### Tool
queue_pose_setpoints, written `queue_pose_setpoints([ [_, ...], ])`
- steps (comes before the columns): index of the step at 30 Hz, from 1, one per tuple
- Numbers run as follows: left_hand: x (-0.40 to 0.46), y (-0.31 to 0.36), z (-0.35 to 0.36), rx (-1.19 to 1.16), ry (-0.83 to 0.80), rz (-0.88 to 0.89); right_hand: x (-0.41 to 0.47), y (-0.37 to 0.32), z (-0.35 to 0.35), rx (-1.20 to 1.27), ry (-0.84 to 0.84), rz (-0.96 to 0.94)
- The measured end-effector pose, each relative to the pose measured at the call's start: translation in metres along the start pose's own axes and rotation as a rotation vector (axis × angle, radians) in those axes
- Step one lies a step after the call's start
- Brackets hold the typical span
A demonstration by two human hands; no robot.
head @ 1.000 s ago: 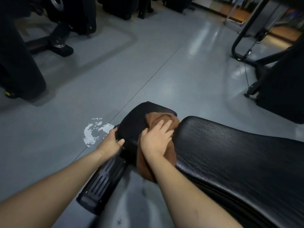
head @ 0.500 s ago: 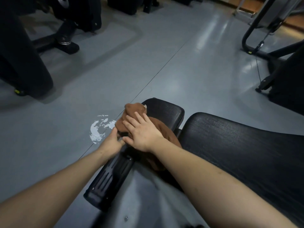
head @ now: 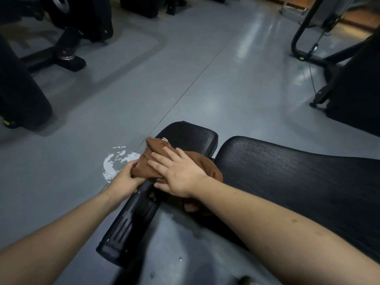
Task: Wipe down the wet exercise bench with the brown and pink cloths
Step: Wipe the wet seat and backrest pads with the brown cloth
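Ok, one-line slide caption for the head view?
Right hand presses brown cloth flat on bench seat pad; left hand grips its edge.

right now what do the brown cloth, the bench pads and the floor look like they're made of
Brown cloth: soft fabric, probably terry or microfibre; it bunches in folds under the right hand.
Bench pads: black padded vinyl or leatherette; grained surface with a dull sheen.
Floor: smooth grey vinyl or coated concrete, hard to tell; glossy reflections, thin seam line.
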State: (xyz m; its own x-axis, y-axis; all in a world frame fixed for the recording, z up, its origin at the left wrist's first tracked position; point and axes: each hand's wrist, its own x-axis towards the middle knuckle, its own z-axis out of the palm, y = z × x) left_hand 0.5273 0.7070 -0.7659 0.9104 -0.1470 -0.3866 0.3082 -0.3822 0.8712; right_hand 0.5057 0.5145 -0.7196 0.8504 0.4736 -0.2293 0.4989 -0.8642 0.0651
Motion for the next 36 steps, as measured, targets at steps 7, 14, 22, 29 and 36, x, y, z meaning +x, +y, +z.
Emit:
queue_pose_setpoints([
  [7, -0.001, -0.005, -0.003, -0.020, -0.050, -0.009, 0.028, 0.062, -0.010, 0.090, -0.040, 0.320],
  [14, 0.000, -0.004, -0.003, 0.006, -0.043, -0.005, 0.056, 0.074, -0.006, 0.100, -0.031, 0.451],
  [22, -0.003, 0.004, 0.000, 0.070, -0.030, -0.019, 0.039, 0.042, -0.005, 0.087, -0.033, 0.350],
  [29, -0.012, 0.019, -0.005, 0.172, -0.033, 0.000, 0.018, 0.020, 0.001, 0.256, 0.123, 0.227],
  [36, -0.037, 0.060, -0.007, 0.331, -0.112, 0.118, -0.012, -0.006, 0.000, 0.273, 0.393, 0.292],
])
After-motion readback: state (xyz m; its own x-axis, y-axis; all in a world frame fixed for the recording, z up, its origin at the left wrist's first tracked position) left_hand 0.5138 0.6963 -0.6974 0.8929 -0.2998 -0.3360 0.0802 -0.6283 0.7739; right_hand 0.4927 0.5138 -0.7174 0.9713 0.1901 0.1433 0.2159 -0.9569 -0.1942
